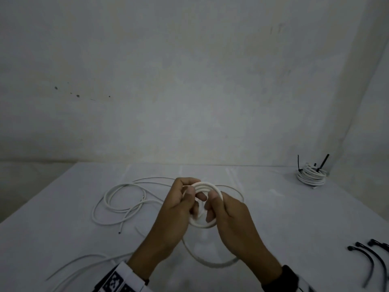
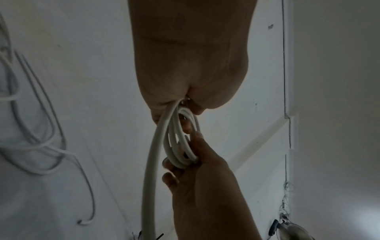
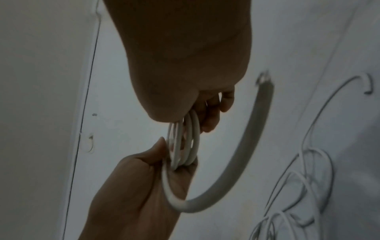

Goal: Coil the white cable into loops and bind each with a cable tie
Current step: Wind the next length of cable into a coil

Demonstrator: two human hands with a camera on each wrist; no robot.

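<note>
A small coil of white cable (image 1: 207, 187) with about three loops is held upright above the white table (image 1: 263, 207). My left hand (image 1: 179, 205) grips its left side, thumb over the strands. My right hand (image 1: 223, 209) grips its right side, fingers curled through the ring. In the left wrist view the coil (image 2: 180, 139) sits between both hands, and a loose tail (image 2: 150, 170) runs down from it. The right wrist view shows the coil (image 3: 185, 142) and the tail (image 3: 236, 170) curving away over the table. More loose cable (image 1: 117, 201) lies at the left.
A bound coil (image 1: 311, 174) with black cable ties sticking up stands at the back right. Several loose black cable ties (image 1: 370, 256) lie at the right front edge. A wall rises behind the table.
</note>
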